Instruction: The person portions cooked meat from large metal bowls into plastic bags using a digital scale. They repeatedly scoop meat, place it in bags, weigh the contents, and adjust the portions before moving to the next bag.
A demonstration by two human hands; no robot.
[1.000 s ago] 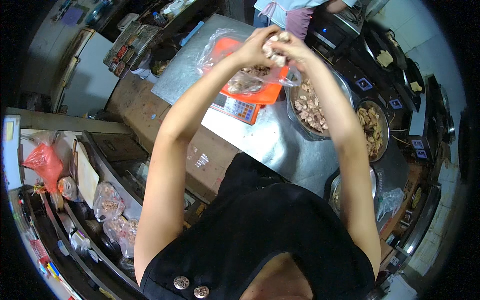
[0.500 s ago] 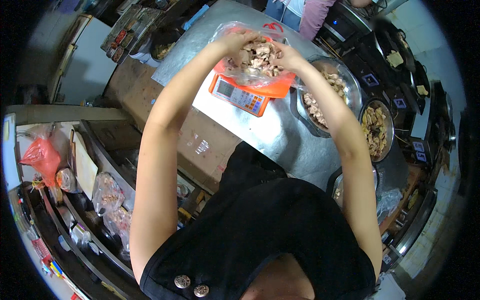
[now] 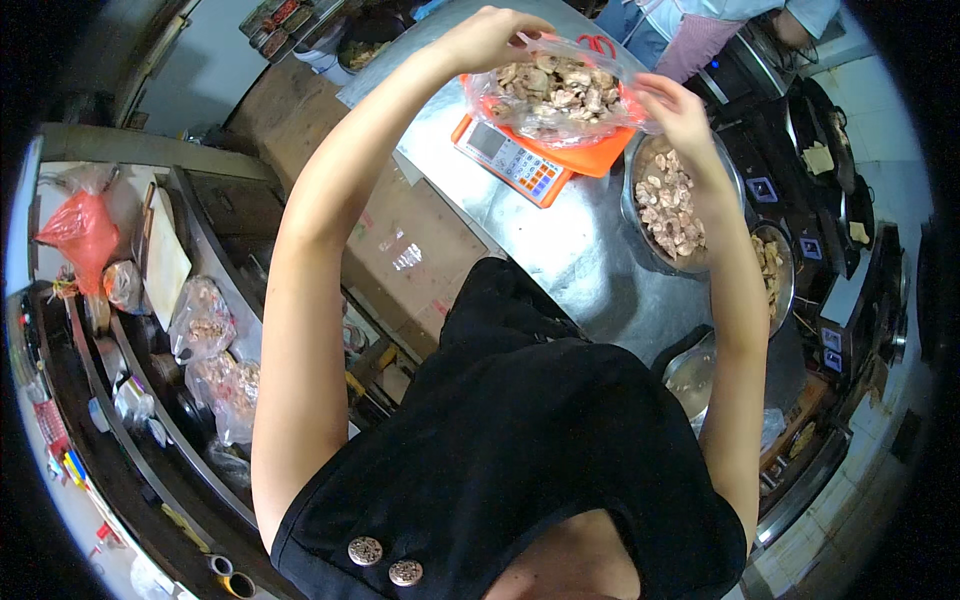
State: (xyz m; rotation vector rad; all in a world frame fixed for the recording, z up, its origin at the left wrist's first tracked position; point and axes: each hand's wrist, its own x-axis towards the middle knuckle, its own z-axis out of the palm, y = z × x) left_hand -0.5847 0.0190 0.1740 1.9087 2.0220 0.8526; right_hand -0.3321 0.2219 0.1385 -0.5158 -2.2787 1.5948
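Note:
A clear plastic bag (image 3: 556,128) with chopped meat pieces (image 3: 568,86) inside rests on an orange digital scale (image 3: 512,166). My left hand (image 3: 495,38) is at the bag's far left edge, fingers curled closed on the film. At the bag's right side, my right hand (image 3: 676,106) pinches the rim between thumb and fingers. The bag's mouth is spread between both hands, so the meat shows from above. Red plastic shows beneath the clear film. Below my right forearm stands a metal bowl (image 3: 632,212) of pale meat pieces (image 3: 666,205), partly covered by the arm.
Red-handled scissors (image 3: 597,44) lie beyond the bag on the metal table (image 3: 520,232). Another bowl (image 3: 790,290) of yellowish pieces sits at the right, near the stoves. A co-worker's arm (image 3: 800,20) shows at the far right. Shelves with bagged food (image 3: 205,320) stand at left.
Both hands have come out of the meat to the bag's edges, and the bag is drawn wider. My view has shifted, so the table sits farther right and higher.

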